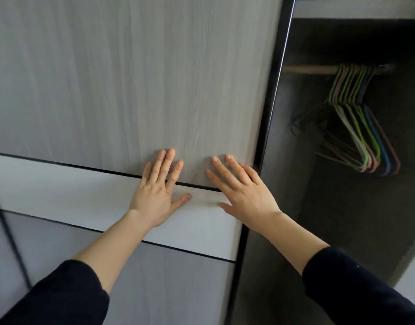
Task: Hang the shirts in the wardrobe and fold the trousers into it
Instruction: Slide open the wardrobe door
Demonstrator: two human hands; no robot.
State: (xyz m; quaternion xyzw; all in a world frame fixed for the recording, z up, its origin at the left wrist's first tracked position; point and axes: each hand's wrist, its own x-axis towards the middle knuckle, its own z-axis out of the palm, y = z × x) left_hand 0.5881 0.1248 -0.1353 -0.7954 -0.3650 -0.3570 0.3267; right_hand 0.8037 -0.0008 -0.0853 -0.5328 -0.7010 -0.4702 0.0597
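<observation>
left grip (156, 198), right grip (245, 195) flat on wardrobe door (131, 78), hangers (356, 127) at right

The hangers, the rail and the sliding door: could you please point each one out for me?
hangers (353, 118), head view, on the bunched shoulders.
rail (307, 69), head view, on its bare stretch left of the hangers.
sliding door (131, 78), head view, on its upper wood-grain panel.
</observation>
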